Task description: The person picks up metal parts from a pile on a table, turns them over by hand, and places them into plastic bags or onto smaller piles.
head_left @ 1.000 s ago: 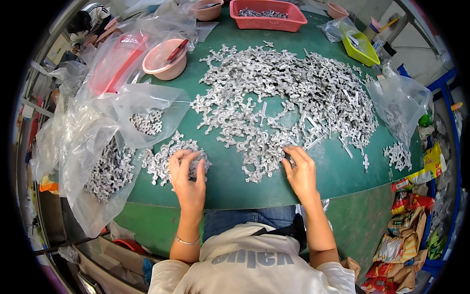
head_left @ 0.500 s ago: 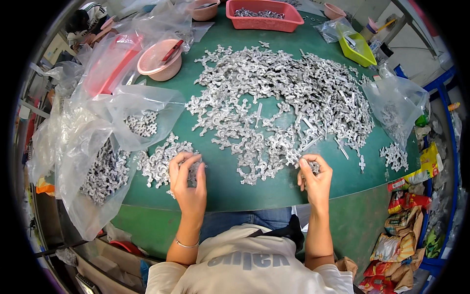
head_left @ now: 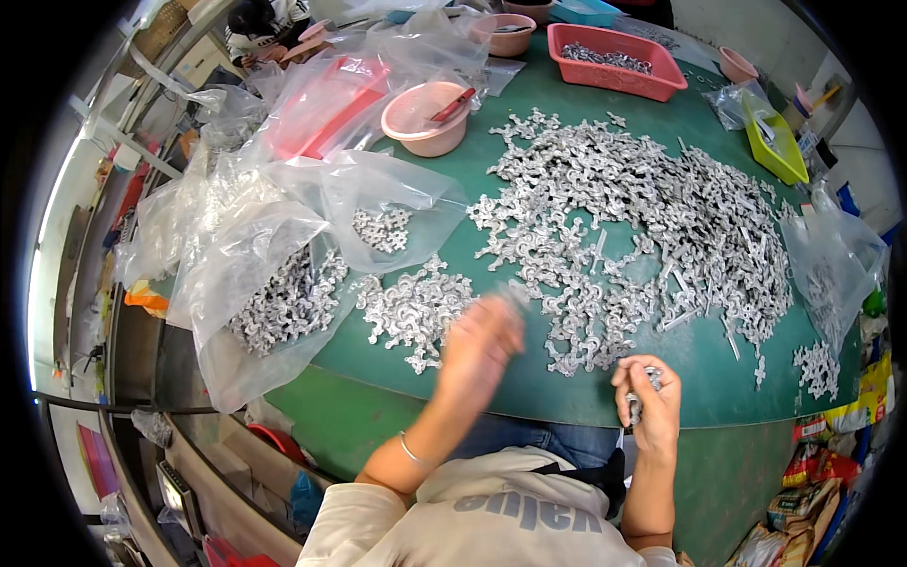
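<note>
My left hand [head_left: 484, 342] is over the green table between a small heap of grey metal parts [head_left: 413, 307] and the main pile. Its fingers are smeared by motion, so I cannot tell whether they hold anything. My right hand [head_left: 652, 402] is closed round a few small grey metal parts [head_left: 635, 404], close to the table's front edge. Beyond it spreads the main pile of flat, lobed metal parts [head_left: 652, 189], with some straight bars among them. To the left, an open clear plastic bag [head_left: 231, 255] holds more such parts [head_left: 288, 302].
A pink bowl [head_left: 425, 137] with a red-handled tool, a red tray [head_left: 619, 71] of metal pieces and a yellow-green basket [head_left: 777, 146] stand farther back. Another clear bag [head_left: 831, 255] and a small cluster of parts [head_left: 815, 369] are at the right. A person [head_left: 265, 28] is at the far left.
The view has swung left. My left hand has moved right, off the small heap. My right hand has drawn back from the main pile toward the front edge, with parts in it.
</note>
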Demonstrator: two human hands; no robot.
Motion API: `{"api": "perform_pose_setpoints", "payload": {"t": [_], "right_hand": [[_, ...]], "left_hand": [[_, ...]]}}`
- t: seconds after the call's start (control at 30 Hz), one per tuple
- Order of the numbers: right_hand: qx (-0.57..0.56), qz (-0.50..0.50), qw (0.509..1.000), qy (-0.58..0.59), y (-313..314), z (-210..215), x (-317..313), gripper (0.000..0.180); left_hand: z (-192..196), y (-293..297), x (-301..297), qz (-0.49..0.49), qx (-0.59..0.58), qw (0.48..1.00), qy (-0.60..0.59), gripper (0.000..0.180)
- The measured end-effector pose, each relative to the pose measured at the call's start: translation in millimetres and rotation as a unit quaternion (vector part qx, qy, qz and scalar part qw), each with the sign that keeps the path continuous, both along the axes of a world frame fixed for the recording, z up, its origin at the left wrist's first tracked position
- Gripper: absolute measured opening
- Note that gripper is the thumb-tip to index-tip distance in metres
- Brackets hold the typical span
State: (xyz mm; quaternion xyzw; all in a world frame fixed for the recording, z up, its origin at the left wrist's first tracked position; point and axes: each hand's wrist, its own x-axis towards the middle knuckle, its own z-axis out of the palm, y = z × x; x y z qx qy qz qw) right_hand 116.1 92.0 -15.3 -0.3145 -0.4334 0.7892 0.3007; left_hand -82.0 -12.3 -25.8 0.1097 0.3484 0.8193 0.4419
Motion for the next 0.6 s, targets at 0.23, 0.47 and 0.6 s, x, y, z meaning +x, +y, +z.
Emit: {"api": "perform_pose_setpoints", "payload": {"t": [0.23, 0.47, 0.6], "right_hand": [[0.010, -0.001, 1.000, -0.006, 7.6, 3.1, 6.5, 0.014], [0.193, -0.048, 0.959, -0.204, 24.5, -8.4, 7.1, 0.010], [0.516, -0.072, 0.791, -0.322, 27.7, -16.2, -6.4, 0.025]], "left_hand": [[25.8, 23.1, -11.2, 0.233, -0.028, 0.969, 0.078, 0.046], [10.5, 5.2, 32.9, -0.160, -0.113, 0.942, 0.274, 0.032], [8.1, 4.2, 44.6, -0.206, -0.134, 0.905, 0.348, 0.030]]}}
